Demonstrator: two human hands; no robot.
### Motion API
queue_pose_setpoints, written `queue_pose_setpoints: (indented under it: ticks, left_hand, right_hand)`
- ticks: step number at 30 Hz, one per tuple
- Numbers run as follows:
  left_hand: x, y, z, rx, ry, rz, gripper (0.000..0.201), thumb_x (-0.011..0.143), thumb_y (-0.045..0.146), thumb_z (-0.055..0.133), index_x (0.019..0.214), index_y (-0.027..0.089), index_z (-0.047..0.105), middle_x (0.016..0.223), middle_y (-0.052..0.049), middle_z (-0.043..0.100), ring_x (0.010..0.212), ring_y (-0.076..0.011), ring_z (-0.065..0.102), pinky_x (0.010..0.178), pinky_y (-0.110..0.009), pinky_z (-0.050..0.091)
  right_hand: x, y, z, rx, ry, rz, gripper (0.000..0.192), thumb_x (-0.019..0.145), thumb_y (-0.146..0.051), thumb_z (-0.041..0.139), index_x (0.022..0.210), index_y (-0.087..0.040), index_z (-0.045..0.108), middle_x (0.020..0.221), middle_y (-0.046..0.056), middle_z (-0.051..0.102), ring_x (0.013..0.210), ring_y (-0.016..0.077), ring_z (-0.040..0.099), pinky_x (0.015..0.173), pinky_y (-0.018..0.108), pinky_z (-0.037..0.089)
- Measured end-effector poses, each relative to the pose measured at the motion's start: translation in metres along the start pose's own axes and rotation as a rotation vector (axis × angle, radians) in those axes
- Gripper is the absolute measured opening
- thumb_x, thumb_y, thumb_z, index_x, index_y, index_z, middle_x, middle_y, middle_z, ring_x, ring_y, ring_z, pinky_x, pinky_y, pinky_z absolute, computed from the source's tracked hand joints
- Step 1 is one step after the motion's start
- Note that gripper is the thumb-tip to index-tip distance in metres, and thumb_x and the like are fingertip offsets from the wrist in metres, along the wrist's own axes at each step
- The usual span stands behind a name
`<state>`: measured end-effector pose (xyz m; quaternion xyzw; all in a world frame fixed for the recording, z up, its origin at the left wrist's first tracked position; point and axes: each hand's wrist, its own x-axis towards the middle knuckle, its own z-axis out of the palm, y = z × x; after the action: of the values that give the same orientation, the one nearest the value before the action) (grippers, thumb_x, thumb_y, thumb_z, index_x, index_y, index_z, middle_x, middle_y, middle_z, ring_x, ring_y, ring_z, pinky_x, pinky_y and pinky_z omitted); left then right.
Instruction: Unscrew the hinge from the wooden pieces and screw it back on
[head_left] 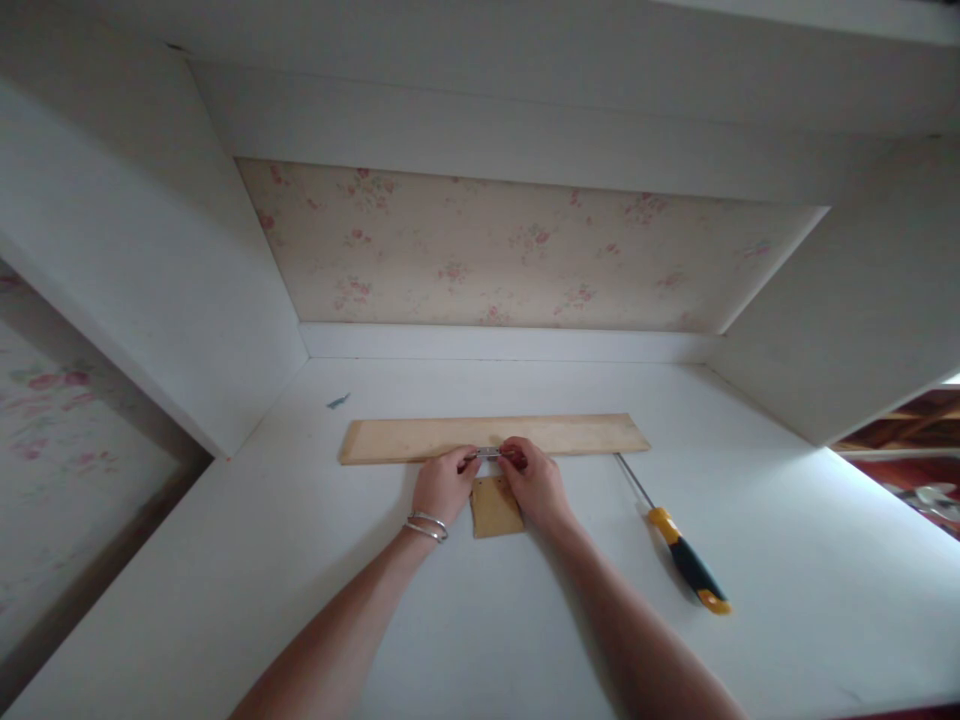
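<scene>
Between my two hands is a small silvery metal hinge (488,453), held at the near edge of a long, flat wooden board (390,437). My left hand (444,486), with a bangle at the wrist, pinches the hinge's left end. The right end is pinched in the fingers of my right hand (537,482). Just below the hinge, a small square wooden piece (497,508) lies flat, with small dark holes near its top edge. My fingertips hide parts of the hinge.
A screwdriver (679,548) with a yellow and black handle lies right of my right arm, its tip near the board's right end. A small grey-blue scrap (338,401) lies at the back left. White panels (847,300) enclose the white surface (300,600).
</scene>
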<state>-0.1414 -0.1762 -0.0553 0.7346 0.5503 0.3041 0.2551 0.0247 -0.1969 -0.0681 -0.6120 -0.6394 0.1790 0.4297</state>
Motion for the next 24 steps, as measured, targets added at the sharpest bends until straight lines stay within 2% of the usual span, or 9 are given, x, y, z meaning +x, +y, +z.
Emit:
queue_pose_setpoints:
  ticks: [11, 24]
  left_hand:
    - [0.0004, -0.0008, 0.0001, 0.027, 0.0, 0.007, 0.025, 0.085, 0.031, 0.055, 0.105, 0.023, 0.067, 0.089, -0.003, 0.071, 0.076, -0.0149, 0.065, 0.068, -0.024, 0.044]
    - [-0.0005, 0.0009, -0.0007, 0.018, -0.013, -0.002, 0.027, 0.085, 0.032, 0.055, 0.108, 0.023, 0.066, 0.093, -0.004, 0.071, 0.081, -0.0154, 0.065, 0.072, -0.024, 0.044]
  right_hand:
    - [0.0008, 0.0001, 0.0002, 0.016, 0.001, -0.011, 0.018, 0.079, -0.024, 0.053, 0.096, -0.024, 0.056, 0.086, 0.0, 0.065, 0.073, 0.0133, 0.06, 0.07, 0.027, 0.047]
    - [-0.0002, 0.0002, 0.0002, 0.024, 0.005, 0.001, 0.019, 0.078, -0.024, 0.053, 0.097, -0.024, 0.057, 0.087, 0.001, 0.065, 0.074, 0.0144, 0.06, 0.072, 0.029, 0.047]
